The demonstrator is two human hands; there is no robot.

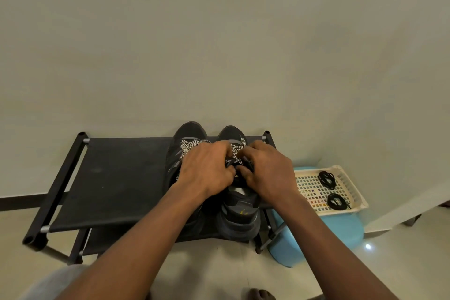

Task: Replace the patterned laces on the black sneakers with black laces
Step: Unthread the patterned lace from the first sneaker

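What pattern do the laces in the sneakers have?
Black-and-white checked laces, clearest in the head view on the sneakers.

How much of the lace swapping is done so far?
Hardly started. Done: nothing yet; the left-hand sneaker has its patterned lace fully in. In hand: the left hand and right hand pinch the right-hand sneaker's patterned lace, apparently undoing it. Left: pull out both patterned laces, then thread in the two black lace bundles, which lie coiled in the tray.
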